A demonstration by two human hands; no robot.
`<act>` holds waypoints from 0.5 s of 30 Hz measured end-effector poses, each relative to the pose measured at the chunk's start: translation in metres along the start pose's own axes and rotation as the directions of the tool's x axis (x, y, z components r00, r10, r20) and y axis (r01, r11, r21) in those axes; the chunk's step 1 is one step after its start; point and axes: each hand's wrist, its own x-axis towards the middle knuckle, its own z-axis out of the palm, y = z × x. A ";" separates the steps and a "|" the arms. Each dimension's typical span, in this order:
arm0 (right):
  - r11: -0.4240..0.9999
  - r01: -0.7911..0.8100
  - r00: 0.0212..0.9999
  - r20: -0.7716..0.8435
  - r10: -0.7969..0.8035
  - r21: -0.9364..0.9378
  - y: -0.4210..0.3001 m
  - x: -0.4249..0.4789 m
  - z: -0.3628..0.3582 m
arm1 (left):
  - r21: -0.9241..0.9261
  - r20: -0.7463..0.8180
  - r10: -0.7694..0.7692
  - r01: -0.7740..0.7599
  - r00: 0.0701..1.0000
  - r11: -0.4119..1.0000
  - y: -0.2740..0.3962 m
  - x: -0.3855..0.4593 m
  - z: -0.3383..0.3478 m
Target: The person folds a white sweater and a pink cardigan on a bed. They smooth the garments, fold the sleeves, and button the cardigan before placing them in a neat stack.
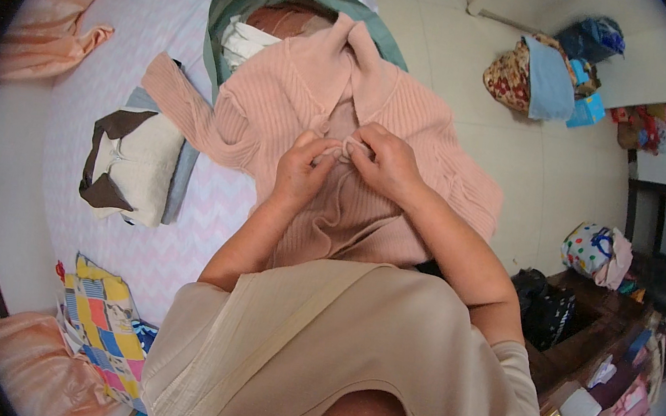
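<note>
A pink ribbed knit cardigan (pixel 296 94) with a wide collar lies spread before me, its collar over the rim of a green fabric bag (pixel 214 37). Both hands meet at its front edges, just below the neck opening. My left hand (pixel 307 162) pinches the front edge from the left. My right hand (pixel 387 159) pinches the knit from the right, fingertips close to those of my left. Whether a button sits between the fingers is hidden. One sleeve stretches to the left, near a folded cream garment with a dark brown collar (pixel 146 158), which rests on grey fabric.
The bed (pixel 205 207) has a pale patterned sheet. A colourful patchwork-print bag (pixel 105 318) stands at its lower left. Bundles with a light blue cloth (pixel 544 78) sit on the tiled floor (pixel 496 158). At the lower right is dark wooden furniture (pixel 576 331) with various items.
</note>
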 end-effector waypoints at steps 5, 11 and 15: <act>0.995 -0.095 0.995 0.041 0.094 0.030 0.008 -0.005 0.001 | 0.029 0.048 -0.053 0.052 0.997 0.998 0.017 0.003 -0.006; 0.991 -0.127 0.992 -0.024 0.126 -0.042 0.013 -0.001 0.004 | 0.061 0.087 -0.024 0.018 0.996 0.998 0.021 0.008 -0.009; 0.991 -0.128 0.992 0.005 0.128 0.040 0.005 0.002 -0.005 | 0.035 0.031 0.003 -0.004 1.000 0.999 0.024 0.009 -0.013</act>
